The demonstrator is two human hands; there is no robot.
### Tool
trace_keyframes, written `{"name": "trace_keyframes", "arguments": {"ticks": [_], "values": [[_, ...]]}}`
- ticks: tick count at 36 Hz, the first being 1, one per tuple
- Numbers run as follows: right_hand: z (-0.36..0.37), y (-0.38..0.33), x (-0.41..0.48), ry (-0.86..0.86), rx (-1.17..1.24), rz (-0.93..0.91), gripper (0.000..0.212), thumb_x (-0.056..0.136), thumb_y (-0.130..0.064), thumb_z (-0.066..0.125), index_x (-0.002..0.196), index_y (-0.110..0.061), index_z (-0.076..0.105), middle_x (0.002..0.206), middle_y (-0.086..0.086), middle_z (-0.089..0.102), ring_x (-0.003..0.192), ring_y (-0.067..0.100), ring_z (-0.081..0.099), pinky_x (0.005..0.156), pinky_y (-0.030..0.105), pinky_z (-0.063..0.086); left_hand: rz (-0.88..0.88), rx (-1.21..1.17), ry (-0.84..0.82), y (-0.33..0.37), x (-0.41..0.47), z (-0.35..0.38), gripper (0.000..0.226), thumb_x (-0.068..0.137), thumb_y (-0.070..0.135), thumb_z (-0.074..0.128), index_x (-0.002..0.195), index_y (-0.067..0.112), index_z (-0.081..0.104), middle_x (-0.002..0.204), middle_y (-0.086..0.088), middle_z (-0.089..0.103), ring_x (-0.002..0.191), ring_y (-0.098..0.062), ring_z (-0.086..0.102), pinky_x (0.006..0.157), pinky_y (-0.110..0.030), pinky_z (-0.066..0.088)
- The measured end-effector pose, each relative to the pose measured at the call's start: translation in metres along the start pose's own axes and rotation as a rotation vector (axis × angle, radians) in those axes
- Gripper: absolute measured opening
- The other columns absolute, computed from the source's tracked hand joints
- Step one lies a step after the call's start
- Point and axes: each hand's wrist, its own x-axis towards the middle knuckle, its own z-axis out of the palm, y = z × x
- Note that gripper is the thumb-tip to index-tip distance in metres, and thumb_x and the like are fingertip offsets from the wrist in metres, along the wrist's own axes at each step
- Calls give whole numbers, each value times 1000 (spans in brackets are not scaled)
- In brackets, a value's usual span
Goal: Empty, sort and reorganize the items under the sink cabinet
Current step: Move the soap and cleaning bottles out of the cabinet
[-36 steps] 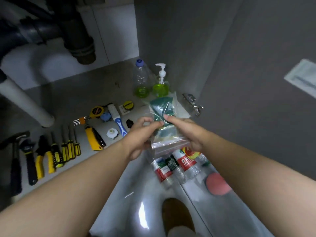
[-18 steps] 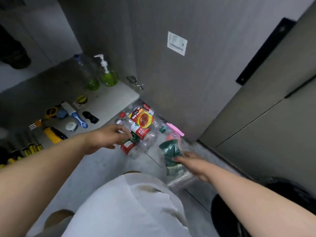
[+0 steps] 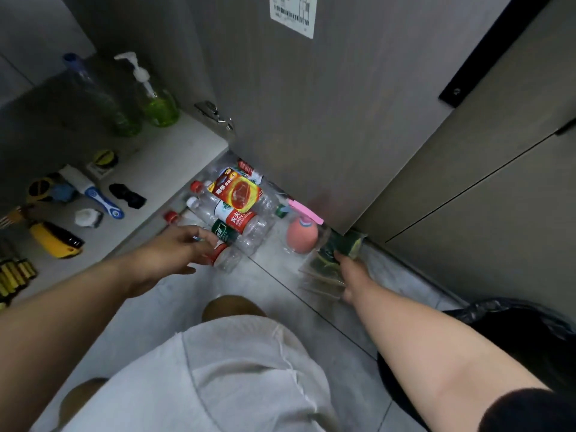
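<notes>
My right hand (image 3: 351, 271) grips a clear plastic bag of green scouring pads (image 3: 335, 254), low over the floor tiles by the open cabinet door's foot. My left hand (image 3: 179, 247) hovers with fingers spread over a pile of empty plastic bottles (image 3: 237, 219) lying on the floor; whether it touches them I cannot tell. A red and yellow packet (image 3: 238, 190) lies on top of the bottles. A pink round sponge (image 3: 301, 234) and a pink handled tool (image 3: 305, 211) lie between the pile and the bag.
On the cabinet floor (image 3: 174, 157) stand a pump bottle of green liquid (image 3: 156, 98) and a blue-capped bottle (image 3: 103, 98), with a blue-handled brush (image 3: 93, 191), a yellow knife (image 3: 56, 240) and screwdrivers (image 3: 14, 274). A black bin bag (image 3: 511, 341) sits right. My knees fill the foreground.
My right hand has carried the bag of pads rightwards and down to the floor by the door. My left hand has stayed over the bottles. The view has tilted further right and down.
</notes>
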Motion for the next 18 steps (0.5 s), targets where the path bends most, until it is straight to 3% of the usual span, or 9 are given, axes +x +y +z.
{"name": "trace_keyframes", "arguments": {"ticks": [2, 5, 10, 13, 16, 18], "values": [[3, 0, 4, 24, -20, 0, 39, 95, -28, 66, 125, -5, 60, 119, 20, 69, 107, 38, 68, 94, 61, 52, -12, -13, 4, 0, 0, 0, 15, 97, 30, 65, 111, 27, 71, 113, 1, 73, 104, -17, 71, 84, -31, 55], [3, 0, 10, 178, -210, -32, 62, 92, -45, 66, 131, 1, 53, 125, 21, 64, 110, 38, 65, 96, 51, 53, -28, -35, 2, -1, 0, -2, 17, 98, 29, 64, 113, 27, 70, 115, 1, 72, 106, -18, 70, 84, -32, 55], [-1, 1, 2, 492, -586, -123, 91, 80, -60, 70, 141, -2, 35, 142, 25, 46, 130, 42, 45, 105, 45, 39, -31, -26, 33, -5, -2, -10, 16, 98, 31, 63, 113, 26, 67, 116, 3, 71, 106, -16, 69, 83, -31, 55], [1, 0, -20, 615, -646, -262, 67, 81, -50, 71, 124, -4, 49, 127, 23, 58, 119, 40, 54, 89, 42, 45, 9, 31, 82, -6, -6, -16, 14, 100, 29, 60, 112, 27, 65, 115, 4, 68, 107, -15, 67, 78, -28, 54], [14, -8, -43, 424, -718, -477, 29, 90, -38, 62, 89, -9, 62, 93, 16, 69, 92, 37, 66, 72, 34, 45, 115, 168, 224, -4, -10, -23, 12, 98, 26, 61, 108, 27, 66, 112, 4, 68, 102, -13, 65, 79, -30, 54], [33, -18, -60, 269, -706, -667, 30, 89, -30, 62, 70, -8, 58, 73, 12, 63, 77, 34, 62, 65, 33, 44, 171, 324, 320, -4, -14, -30, 16, 97, 24, 61, 112, 24, 66, 113, 1, 67, 103, -17, 64, 90, -36, 54]]}}
